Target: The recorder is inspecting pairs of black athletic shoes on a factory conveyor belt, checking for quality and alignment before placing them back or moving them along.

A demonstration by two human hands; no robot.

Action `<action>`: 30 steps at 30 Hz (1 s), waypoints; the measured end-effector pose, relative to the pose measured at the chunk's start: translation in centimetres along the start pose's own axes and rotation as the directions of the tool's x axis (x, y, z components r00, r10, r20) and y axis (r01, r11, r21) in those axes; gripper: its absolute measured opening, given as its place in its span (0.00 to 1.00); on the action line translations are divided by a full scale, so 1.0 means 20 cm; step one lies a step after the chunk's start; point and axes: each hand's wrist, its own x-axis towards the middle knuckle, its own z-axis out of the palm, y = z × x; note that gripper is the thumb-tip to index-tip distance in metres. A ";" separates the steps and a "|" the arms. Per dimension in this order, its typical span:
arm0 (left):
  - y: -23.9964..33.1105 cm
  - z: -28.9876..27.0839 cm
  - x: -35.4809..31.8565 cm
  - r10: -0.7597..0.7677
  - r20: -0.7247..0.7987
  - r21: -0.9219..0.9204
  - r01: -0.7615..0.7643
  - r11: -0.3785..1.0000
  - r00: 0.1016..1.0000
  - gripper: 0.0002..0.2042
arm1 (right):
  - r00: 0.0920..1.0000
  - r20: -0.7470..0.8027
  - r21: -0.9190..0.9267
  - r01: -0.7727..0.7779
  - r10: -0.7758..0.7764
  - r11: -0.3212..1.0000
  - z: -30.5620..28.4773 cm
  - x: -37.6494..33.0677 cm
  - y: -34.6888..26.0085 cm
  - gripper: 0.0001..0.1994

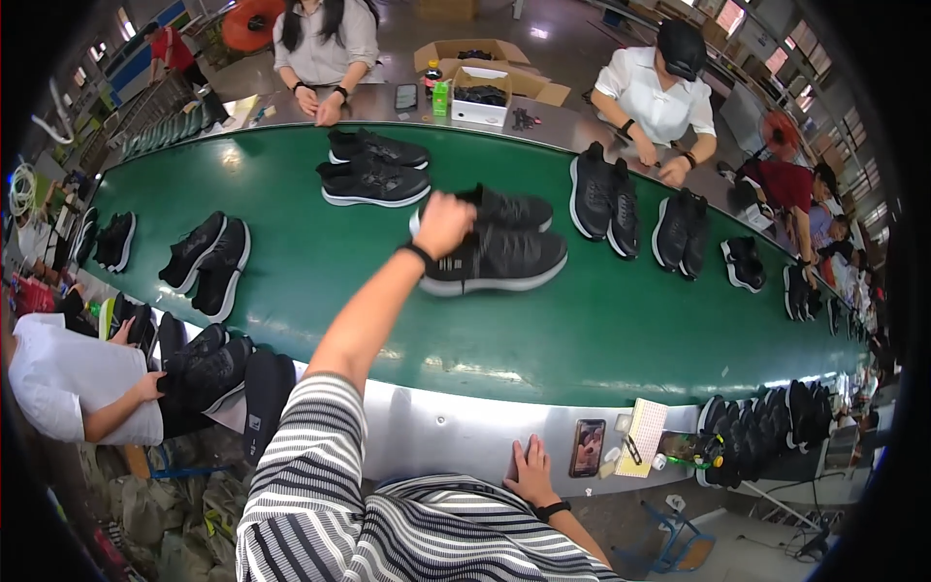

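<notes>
The one camera rides on the person's head, tipped down and forward: the striped shirt (pixel 436 529) fills the bottom close up, with the right hand (pixel 533 472) near and the left hand (pixel 446 223) farther out. It faces across the belt (pixel 485 339) to the workers (pixel 659 102) opposite, its wide fisheye bowing the belt's long edges.

Looks across a long green surface (pixel 330 262) to glossy grey floor (pixel 558 48), with bright windows (pixel 777 60) upper right, a blue-framed stool (pixel 695 555) lower right and, seemingly, an orange fan (pixel 250 24) upper left.
</notes>
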 end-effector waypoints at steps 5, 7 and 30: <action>-0.07 -0.17 0.50 -0.149 -0.480 -0.251 0.028 0.968 0.865 0.05 | 1.000 0.018 0.015 -0.024 0.023 1.000 0.02 0.00 0.02 0.50; 0.01 -0.15 0.42 -0.172 -0.437 -0.369 -0.002 0.929 0.883 0.05 | 1.000 -0.007 0.043 -0.014 0.014 0.999 0.03 0.00 0.02 0.50; 1.21 0.02 -1.65 0.181 0.587 -0.757 0.457 0.467 0.789 0.11 | 0.829 -0.319 0.513 0.559 -0.459 0.651 -0.25 0.19 -0.43 0.41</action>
